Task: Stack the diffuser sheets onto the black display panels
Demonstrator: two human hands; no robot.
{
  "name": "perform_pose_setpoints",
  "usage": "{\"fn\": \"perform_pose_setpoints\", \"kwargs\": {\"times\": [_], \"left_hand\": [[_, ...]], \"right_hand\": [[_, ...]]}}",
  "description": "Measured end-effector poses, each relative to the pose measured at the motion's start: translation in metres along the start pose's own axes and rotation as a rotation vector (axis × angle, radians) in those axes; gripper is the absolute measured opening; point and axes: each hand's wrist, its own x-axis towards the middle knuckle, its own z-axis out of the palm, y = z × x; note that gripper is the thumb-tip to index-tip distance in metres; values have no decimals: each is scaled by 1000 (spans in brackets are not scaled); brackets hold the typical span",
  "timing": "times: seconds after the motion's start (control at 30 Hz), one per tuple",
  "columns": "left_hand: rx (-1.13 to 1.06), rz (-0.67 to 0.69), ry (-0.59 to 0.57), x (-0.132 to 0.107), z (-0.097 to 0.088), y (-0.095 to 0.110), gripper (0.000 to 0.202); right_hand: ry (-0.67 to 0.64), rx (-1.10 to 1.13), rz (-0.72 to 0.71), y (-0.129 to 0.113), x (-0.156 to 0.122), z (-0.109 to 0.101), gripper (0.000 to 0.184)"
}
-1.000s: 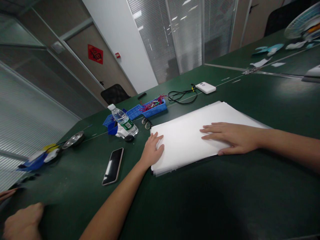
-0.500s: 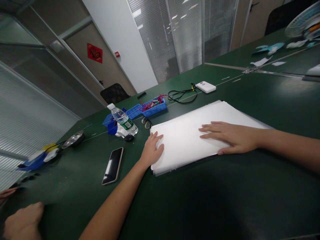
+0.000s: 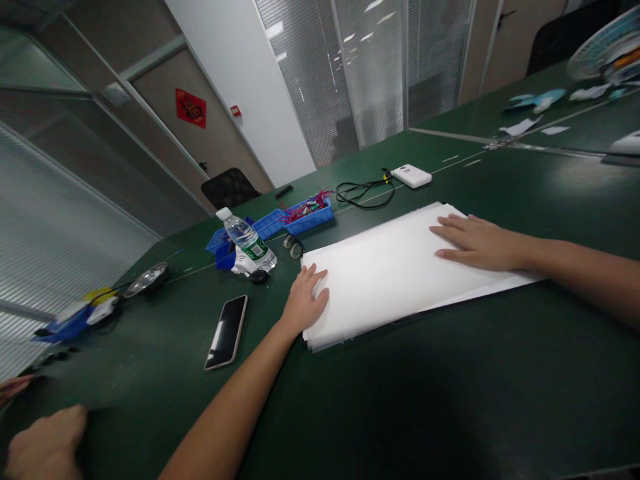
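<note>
A stack of large white paper sheets [image 3: 380,273] lies on the dark green table, with what looks like a clear sheet edge and a dark edge showing beneath its near side. My left hand [image 3: 305,299] rests on the left end of the paper, fingers apart. Over toward the right end, my right hand [image 3: 480,243] lies flat on the top sheet with its fingers spread. Neither hand grips anything. Just beyond my left hand is a pair of glasses [image 3: 294,247], and a smartphone [image 3: 227,332] lies to the left of my forearm.
A water bottle [image 3: 247,240] stands tilted in view beside blue trays [image 3: 309,217] holding red-wired parts. A white box-shaped device [image 3: 411,176] with a black cable lies farther back. Another person's hand [image 3: 47,443] is at lower left. A fan [image 3: 605,50] stands at upper right.
My right hand has slid right and away from me across the paper, and the paper's right end now lies flatter. My left hand has stayed in place.
</note>
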Motion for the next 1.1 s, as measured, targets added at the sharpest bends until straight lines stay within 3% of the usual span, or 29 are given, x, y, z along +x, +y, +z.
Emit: {"fn": "perform_pose_setpoints", "kwargs": {"times": [0.13,0.37,0.57,0.8,1.1], "left_hand": [[6,-6,-5,0,0,0,52],[1,4,10,1,-1,0,50],[38,-4,96,28,-5,-4,31],[97,-23,68,69,7,-23,52],[219,-3,-13,77,-4,-34,58]], "right_hand": [[-43,25,96,15,2,-10,88],[52,133,40,47,26,-15,83],[57,187,24,68,62,-21,78],[37,220,44,78,77,-23,77],[87,232,139,80,74,-28,74]]}}
